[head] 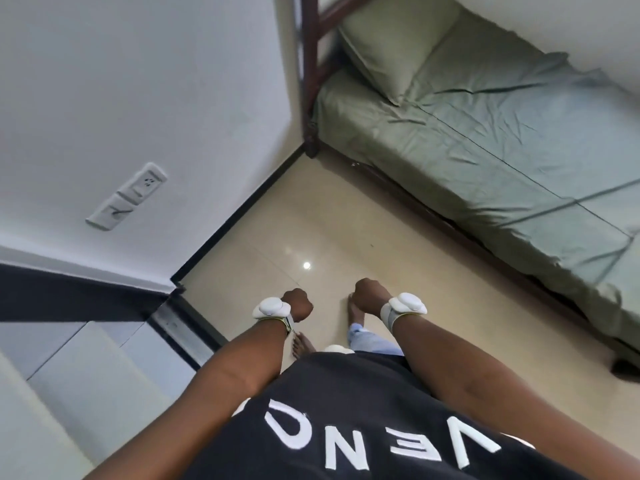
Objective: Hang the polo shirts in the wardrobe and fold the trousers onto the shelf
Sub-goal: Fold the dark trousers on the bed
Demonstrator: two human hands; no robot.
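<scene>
No polo shirt or pair of trousers to be put away is showing in the head view, so neither their place nor the way they are pointing can be told. The left hand [300,304] and right hand [369,297] are hanging over the glossy beige tiled floor [311,220], each curling into a fist and holding nothing, with a white wrist device [272,307] strapped behind each. Beyond them a dark wooden bed [310,81] is carrying a wrinkled green sheet [502,133] and a green pillow [391,46], lying along the white wall.
</scene>
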